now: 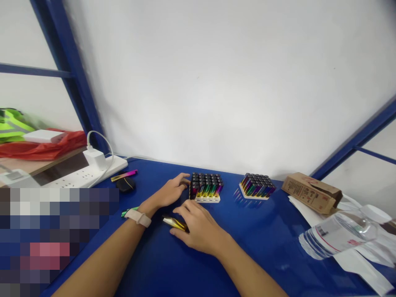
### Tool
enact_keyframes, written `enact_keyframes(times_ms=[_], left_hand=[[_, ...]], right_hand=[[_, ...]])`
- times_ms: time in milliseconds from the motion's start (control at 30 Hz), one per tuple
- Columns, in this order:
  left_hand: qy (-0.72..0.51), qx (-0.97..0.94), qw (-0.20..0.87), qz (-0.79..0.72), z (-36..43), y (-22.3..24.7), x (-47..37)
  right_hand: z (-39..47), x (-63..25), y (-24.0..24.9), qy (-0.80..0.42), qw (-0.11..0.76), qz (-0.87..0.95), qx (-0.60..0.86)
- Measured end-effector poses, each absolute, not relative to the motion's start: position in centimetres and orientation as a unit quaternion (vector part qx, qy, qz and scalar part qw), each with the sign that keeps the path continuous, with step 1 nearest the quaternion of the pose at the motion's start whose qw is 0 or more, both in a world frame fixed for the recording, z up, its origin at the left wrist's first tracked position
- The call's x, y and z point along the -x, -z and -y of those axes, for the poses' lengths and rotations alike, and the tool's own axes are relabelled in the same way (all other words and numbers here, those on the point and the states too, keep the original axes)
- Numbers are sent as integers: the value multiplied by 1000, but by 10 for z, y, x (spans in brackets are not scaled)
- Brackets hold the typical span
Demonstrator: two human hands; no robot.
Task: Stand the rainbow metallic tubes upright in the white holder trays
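Observation:
On the blue table, a white rack (208,199) holds rows of shiny multicoloured cylinders with black tops (206,181). My left hand (171,191) is at the rack's left side, fingers bent toward it; whether it grips anything is hidden. In front of the rack, my right hand (199,227) is beside a gold, shiny item (175,223) lying on the table, thumb and fingers apart around its right end. A second filled rack (254,197) stands further right. A green item (125,213) lies partly hidden behind my left wrist.
At the left are a pink-gold item (124,175), a black object (125,185) and a white power strip (77,176) with a plugged-in charger (94,158). A cardboard box (311,193), a clear bottle (338,233) and white paper (360,266) lie at the right. A white wall stands behind.

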State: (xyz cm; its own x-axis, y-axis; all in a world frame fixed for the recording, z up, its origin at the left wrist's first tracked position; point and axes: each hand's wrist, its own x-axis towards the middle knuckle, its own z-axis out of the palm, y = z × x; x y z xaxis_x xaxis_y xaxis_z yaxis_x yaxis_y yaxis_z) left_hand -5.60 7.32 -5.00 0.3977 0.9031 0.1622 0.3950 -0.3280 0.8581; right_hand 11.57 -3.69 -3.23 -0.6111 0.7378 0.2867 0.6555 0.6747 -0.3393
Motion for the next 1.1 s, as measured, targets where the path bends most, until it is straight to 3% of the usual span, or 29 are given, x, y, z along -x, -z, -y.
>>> enact_keyframes(times_ms=[367, 767, 867, 1100], left_hand=[[-325, -750, 369, -443, -73, 49, 54], [-329, -743, 382, -441, -69, 42, 52], [-327, -747, 377, -439, -70, 44, 52], [-317, -742, 376, -455, -67, 38, 50]], right_hand=[[31, -125, 33, -25, 174, 893, 414], [10, -132, 36, -378, 478, 645, 460], [6, -131, 39, -481, 509, 584, 410], [0, -134, 39, -566, 521, 508, 388]])
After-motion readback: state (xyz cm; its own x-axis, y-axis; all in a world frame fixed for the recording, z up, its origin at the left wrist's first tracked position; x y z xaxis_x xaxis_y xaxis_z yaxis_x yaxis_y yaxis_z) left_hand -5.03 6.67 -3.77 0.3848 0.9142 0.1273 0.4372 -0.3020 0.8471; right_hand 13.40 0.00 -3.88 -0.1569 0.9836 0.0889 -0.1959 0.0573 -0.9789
